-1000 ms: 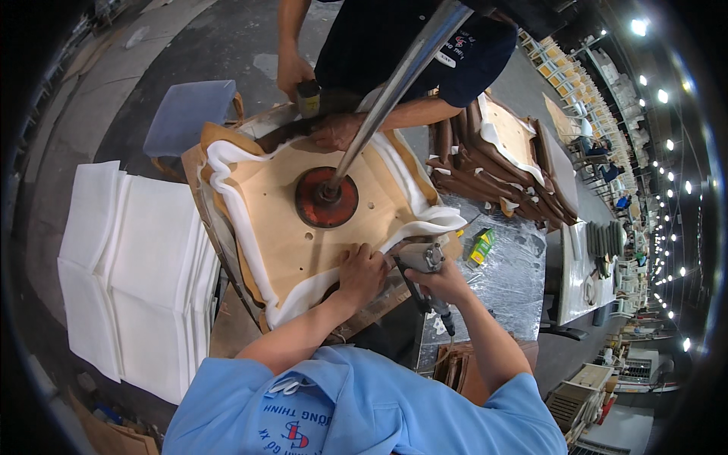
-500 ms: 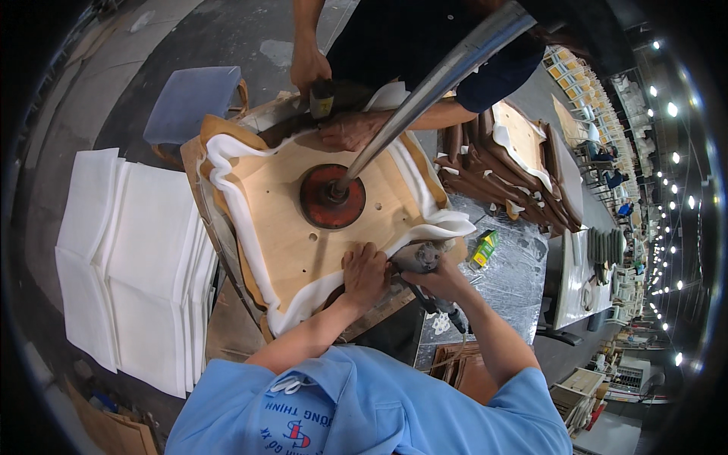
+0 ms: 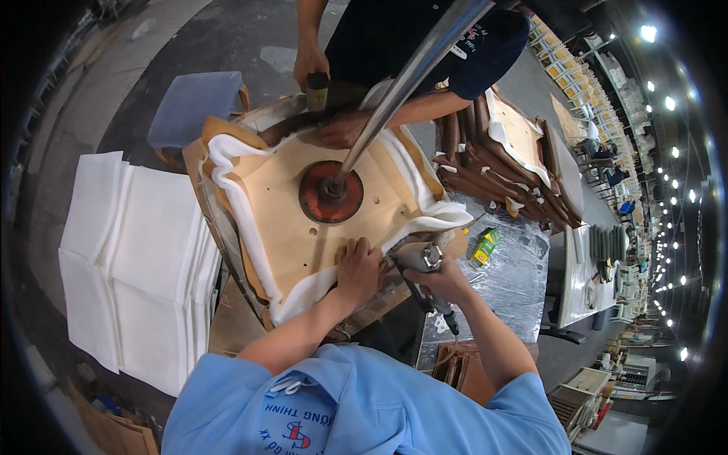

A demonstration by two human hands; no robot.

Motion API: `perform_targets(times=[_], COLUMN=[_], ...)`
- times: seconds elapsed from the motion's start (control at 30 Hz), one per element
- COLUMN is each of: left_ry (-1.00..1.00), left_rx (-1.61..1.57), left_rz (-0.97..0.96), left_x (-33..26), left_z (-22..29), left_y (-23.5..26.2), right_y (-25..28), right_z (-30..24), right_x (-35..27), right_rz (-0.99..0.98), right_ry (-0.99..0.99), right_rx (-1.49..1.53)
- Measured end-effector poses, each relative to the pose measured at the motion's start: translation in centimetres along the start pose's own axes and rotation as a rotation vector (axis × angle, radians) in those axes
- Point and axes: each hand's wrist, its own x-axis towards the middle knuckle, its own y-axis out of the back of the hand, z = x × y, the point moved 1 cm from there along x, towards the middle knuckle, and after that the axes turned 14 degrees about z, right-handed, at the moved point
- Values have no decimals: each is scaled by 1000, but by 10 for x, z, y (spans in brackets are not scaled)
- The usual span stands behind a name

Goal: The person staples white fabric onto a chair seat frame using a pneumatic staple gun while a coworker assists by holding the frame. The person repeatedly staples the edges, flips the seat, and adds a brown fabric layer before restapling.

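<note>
A wooden seat board lies underside up, edged with white padding and a tan and dark cover. Over its near edge, my left hand has its fingers closed and pressed on the padding and cover edge; the thumb is hidden. To its right, my right hand is wrapped around the handle of an air staple gun, with a hose fitting trailing below. The gun's nose is at the near right edge, and I cannot tell if it touches. A round red pressing pad on a metal rod sits on the board.
Across the board, a co-worker's hand holds another staple gun; their other hand rests on the far edge. White foam sheets stack at left. Brown covered seats pile at right, beyond a green-yellow box.
My staple gun has tipped and turned slightly, showing more of its rounded metal end. My left hand keeps its hold. The co-worker's staple gun has shifted a little.
</note>
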Motion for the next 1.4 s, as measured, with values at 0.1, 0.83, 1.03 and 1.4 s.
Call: perform_targets(times=[0.1,0.83,1.03,1.4], left_ry=[37,53,75,-28], left_rx=[-24,-57,-93,-5], left_rz=[1,50,69,40], left_x=[0,-5,-9,-12], left_z=[0,-10,-12,-19], left_y=[-4,10,6,16], right_y=[0,-12,-18,-28], right_z=[-9,-4,0,-5], right_x=[-2,0,3,0], right_rz=[-43,-22,-44,-10], right_ry=[-16,-36,-59,1], right_rx=[-50,-75,-119,-65])
